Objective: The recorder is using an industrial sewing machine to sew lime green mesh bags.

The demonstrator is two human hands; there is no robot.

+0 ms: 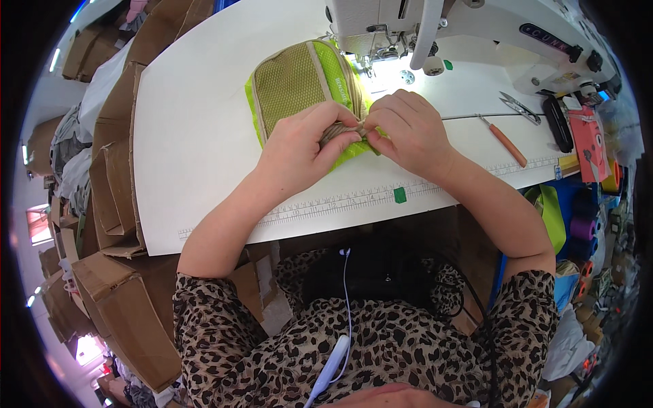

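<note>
A lime-green and tan mesh pouch (290, 78) lies on the white sewing table, just left of the sewing machine's needle area. My left hand (309, 139) pinches the tan edging strip (332, 134) at the pouch's near right corner between thumb and fingers. Close beside it, my right hand (406, 129) is closed on the same strip, its fingertips almost touching those of the left. Both hands cover part of the corner, so the exact lie of the strip's end is hidden.
The sewing machine (381, 27) stands at the back, its lamp lit. To the right lie thread snips (520, 107), an orange-handled tool (507, 144) and a black case (558, 124). A ruler strip (320, 206) runs along the table's front edge. Cardboard boxes (112, 163) crowd the left side.
</note>
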